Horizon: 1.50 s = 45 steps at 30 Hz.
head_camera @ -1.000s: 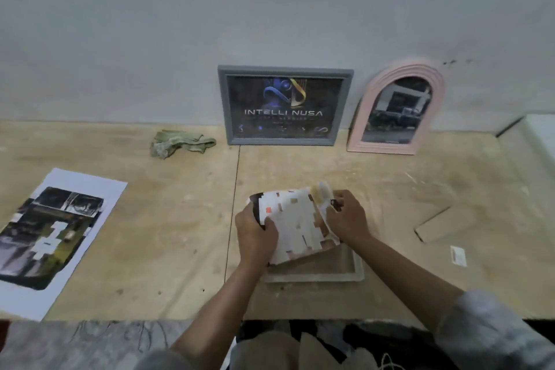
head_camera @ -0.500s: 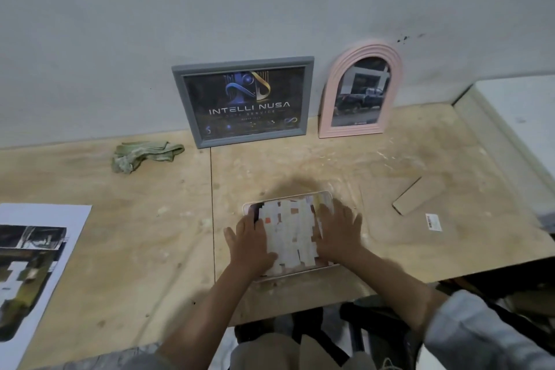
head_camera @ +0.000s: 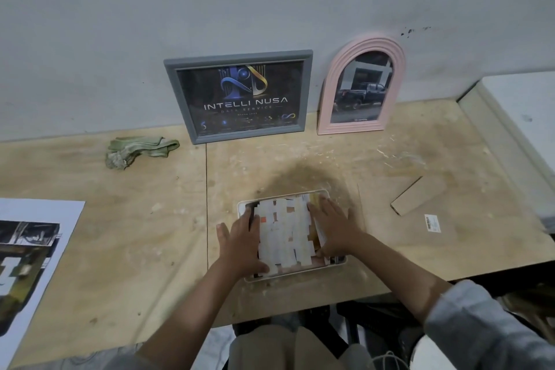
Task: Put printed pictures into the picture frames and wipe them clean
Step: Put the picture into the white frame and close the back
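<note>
Seating step under way: print lying in the white frame, which sits flat on the bench near the front edge, roughly mid-width. Left hand flat on the print's left side, fingers straight and spread, thumb out over the bench, nothing gripped, just pressing. Right hand flat on the right side, fingers extended toward the far right corner, likewise pressing, no pinch to be seen. Grip on both sides, then: open palms bearing down, holding nothing.

Print mostly inside the rim, though the right edge looks a touch lifted or overlapping near the yellow corner; hard to tell for certain under the fingers.

Up against the wall: grey frame and pink arched frame, both already filled and standing. Judged from that, third frame in hand, two done. Another print waiting at the far left of the bench. Green cloth lying crumpled well apart, back left, just beside the grey frame. Cardboard strip and a small label off to the right.

Next move, by the look of it: smoothing the print outward to the corners so it drops fully inside the rim, light even pressure to avoid creasing. After that, probably closing the frame up, then reaching back left for the cloth to wipe.
</note>
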{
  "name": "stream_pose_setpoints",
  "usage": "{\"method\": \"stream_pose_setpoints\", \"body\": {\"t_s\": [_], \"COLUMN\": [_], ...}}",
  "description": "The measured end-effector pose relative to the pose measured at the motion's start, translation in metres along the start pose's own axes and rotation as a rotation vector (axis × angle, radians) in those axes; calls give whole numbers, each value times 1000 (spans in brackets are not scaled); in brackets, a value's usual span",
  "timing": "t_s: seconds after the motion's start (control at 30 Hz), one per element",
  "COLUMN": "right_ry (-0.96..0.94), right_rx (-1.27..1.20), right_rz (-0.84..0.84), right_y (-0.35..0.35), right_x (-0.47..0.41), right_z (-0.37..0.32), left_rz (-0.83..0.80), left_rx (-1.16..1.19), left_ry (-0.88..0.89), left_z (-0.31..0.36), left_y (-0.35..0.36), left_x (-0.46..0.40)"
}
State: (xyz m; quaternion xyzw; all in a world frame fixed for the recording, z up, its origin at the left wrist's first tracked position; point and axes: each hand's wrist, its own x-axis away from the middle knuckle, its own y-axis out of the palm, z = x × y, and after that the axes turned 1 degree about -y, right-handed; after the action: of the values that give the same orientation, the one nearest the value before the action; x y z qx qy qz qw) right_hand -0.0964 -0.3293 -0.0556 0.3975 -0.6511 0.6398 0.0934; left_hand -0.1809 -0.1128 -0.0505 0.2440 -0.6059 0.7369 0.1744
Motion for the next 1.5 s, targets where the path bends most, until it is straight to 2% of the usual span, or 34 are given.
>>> {"method": "stream_pose_setpoints", "body": {"t_s": [0.1, 0.2, 0.3, 0.43, 0.53, 0.63, 0.77, 1.0, 1.1, 1.23, 1.37, 1.5], "right_ry": [-62, -74, -75, 67, 216, 459, 585, 553, 603, 686, 732, 710], "right_rx": [-82, -283, -291, -376, -493, -605, -706, -804, -878, -974, -989, -1069], "right_rz": [79, 270, 437, 553, 674, 621, 538, 546, 569, 544, 462, 434], "right_y": [0, 8, 16, 22, 11, 10, 9, 16, 11, 2, -1, 4], "right_x": [6, 12, 18, 36, 62, 80, 88, 85, 82, 78, 76, 78], "right_z": [8, 21, 52, 106, 140, 182, 212, 212, 216, 224, 222, 210], "left_rz": [1, 33, 73, 98, 197, 120, 79, 115, 121, 47, 19, 79], "left_rx": [35, 112, 180, 271, 501, 583, 625, 683, 867, 1127, 1158, 1179], "left_ry": [-42, -48, 6, 94, 176, 138, 48, 8, -122, -264, -286, -291], "left_z": [9, 31, 74, 136, 179, 220, 244, 260, 262, 260, 253, 238], "left_y": [-2, -3, -7, -11, -10, -7, 4, 6, -3, -12, -12, -19], "left_x": [2, 1, -5, -16, -28, -40, -57, -62, -61, -61, -58, -52]}}
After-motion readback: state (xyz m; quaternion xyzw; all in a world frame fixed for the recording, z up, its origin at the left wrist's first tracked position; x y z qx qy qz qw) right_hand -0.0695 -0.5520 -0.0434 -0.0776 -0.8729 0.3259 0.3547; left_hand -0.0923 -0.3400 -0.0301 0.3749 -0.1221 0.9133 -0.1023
